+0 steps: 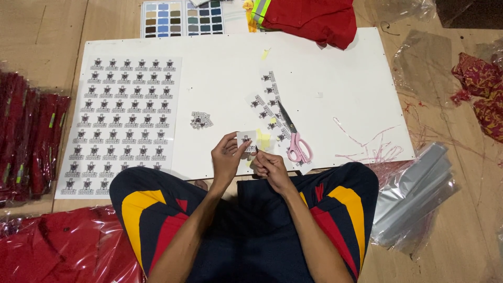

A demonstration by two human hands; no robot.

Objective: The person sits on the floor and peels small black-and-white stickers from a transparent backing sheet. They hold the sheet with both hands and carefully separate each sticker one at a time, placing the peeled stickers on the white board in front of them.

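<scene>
From my feed, the far left is hard to read: a stack of dark red garments in clear wrap (29,141) runs off the frame edge, and another bagged red garment (57,246) is cut off at the bottom left corner. Next comes the printed sheet of small black emblems (120,123), lying flat on the white board (220,68); its lower right rows are hidden by my left knee. A small heap of cut-out emblems (200,120) sits on the board just right of that sheet.

The small cut sticker (247,139) is white and roughly square, with a black emblem I cannot make out. It is held above the board's near edge, between both hands. My left hand (226,157) is raised, thumb and forefinger pinched on the sticker's left edge, the other fingers loosely curled. My right hand (268,165) is closed low at the sticker's lower right corner; whether its fingertips truly grip the sticker I cannot tell, since the fingers curl away from me.

Right of the hands, strips of emblems (268,102) lie on the board beside pink-handled scissors (293,139). Farther right, thin pink offcuts (369,149), then crumpled clear bags (414,199) on the floor.
</scene>
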